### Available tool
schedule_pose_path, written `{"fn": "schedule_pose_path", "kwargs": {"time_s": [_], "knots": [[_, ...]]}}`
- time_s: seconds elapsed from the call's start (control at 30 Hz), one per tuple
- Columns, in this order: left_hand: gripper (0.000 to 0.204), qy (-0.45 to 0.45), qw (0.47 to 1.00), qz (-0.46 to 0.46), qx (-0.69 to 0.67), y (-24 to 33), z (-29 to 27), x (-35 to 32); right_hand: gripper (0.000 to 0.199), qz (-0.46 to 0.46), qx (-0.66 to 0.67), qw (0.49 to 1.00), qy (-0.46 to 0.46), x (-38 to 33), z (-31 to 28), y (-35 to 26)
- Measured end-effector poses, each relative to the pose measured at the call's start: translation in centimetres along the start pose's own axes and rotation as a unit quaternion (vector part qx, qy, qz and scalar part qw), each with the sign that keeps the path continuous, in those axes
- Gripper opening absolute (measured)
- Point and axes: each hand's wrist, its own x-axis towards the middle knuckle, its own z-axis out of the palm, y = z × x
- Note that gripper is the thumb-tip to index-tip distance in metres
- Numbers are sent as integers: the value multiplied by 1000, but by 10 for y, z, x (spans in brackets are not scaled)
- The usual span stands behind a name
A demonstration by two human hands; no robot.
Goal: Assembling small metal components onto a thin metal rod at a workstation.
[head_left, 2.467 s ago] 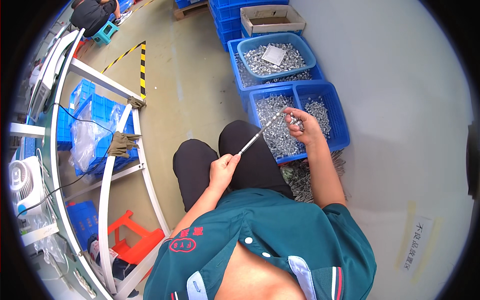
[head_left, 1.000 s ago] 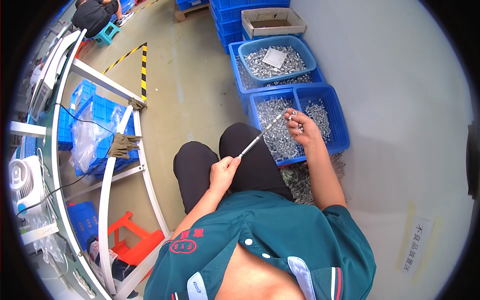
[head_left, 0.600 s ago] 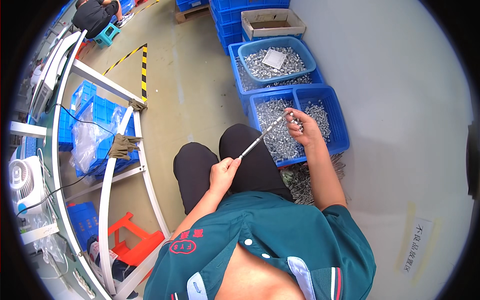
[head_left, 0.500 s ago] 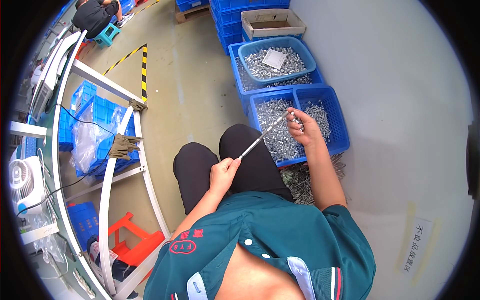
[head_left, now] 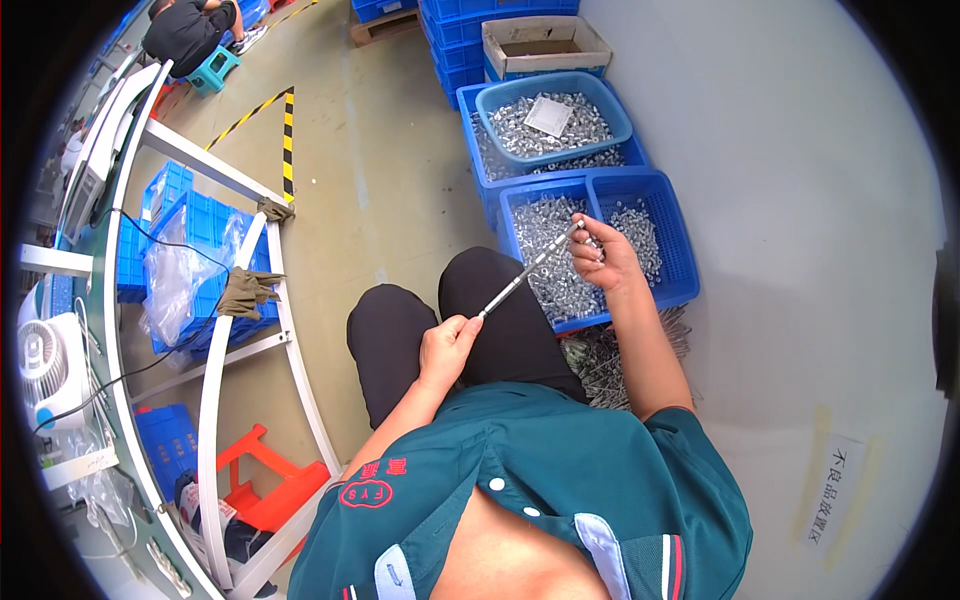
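Note:
My left hand (head_left: 447, 343) grips the near end of a thin metal rod (head_left: 525, 274) above my knees. The rod slants up to the right, toward my right hand (head_left: 603, 255). That hand pinches a small metal part at the rod's far tip. It hovers over a blue crate (head_left: 679, 250) full of small shiny metal parts, split into two compartments.
A blue basin (head_left: 612, 103) of the same parts with a paper slip sits on a second blue crate behind. A cardboard box (head_left: 545, 40) is further back. A pile of metal rods (head_left: 600, 355) lies by my right leg. A white frame workbench (head_left: 215, 350) stands left; another person (head_left: 190, 30) sits far off.
My right hand has shifted slightly at the rod's tip over the crate. My left hand and the rod stay almost where they were.

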Motion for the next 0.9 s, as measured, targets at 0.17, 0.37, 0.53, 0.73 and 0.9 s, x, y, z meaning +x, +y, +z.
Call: {"fn": "schedule_pose_path", "kwargs": {"time_s": [0.17,0.37,0.53,0.73,0.9], "knots": [[40,10,1000,17,6,-2,0,1,12,38,-19,999,31,-1,3,-7],[38,-1,1000,10,14,2,0,-1,12,75,-40,996,34,1,1,-15],[39,6,1000,15,26,5,0,-2,13,64,-60,995,54,1,1,-10],[40,8,1000,-2,19,3,1,-1,15,60,-53,996,42,-1,4,1],[40,4,1000,-29,-7,5,2,2,24,-44,-198,977,68,-8,21,28]]}}
